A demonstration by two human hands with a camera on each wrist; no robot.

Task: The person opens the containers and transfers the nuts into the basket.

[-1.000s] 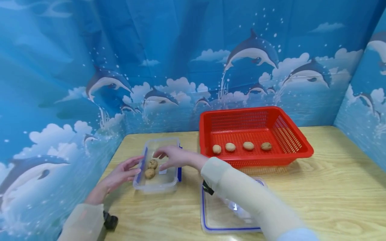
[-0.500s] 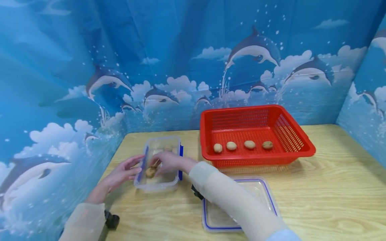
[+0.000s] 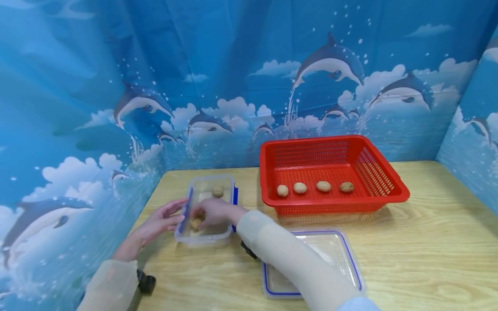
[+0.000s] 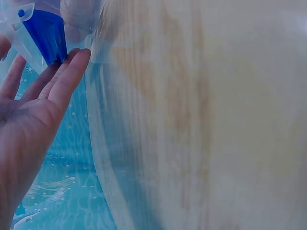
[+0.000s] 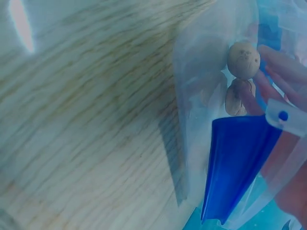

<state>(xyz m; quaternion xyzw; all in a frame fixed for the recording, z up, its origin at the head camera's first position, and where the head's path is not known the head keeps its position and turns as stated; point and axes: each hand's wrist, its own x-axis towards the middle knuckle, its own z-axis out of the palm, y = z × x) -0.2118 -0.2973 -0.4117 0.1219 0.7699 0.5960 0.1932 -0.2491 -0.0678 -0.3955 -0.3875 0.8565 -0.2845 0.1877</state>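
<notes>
A clear plastic food box [image 3: 222, 236] with blue side latches stands uncovered on the table at left. My right hand [image 3: 215, 211] reaches down inside it, thumb and fingers around a walnut [image 5: 237, 98]. Against that one lies another walnut [image 5: 243, 60], at the fingertips. A third walnut [image 3: 218, 191] lies at the box's far end, apart from the hand. My left hand [image 3: 158, 223] is at the box's left side. Its extended fingers touch the blue latch [image 4: 50, 36] there, as the left wrist view shows.
A red plastic basket [image 3: 334, 201] stands at the back right, with several walnuts [image 3: 300, 188] in a row inside. The clear lid with a blue seal [image 3: 330, 250] lies on the table in front of it, partly under my right forearm. A dolphin-print curtain [image 3: 218, 86] encloses the table.
My right hand has lowered onto the near walnuts in the box. The far walnut, hidden before, has come into view. My left hand stays at the box's side.
</notes>
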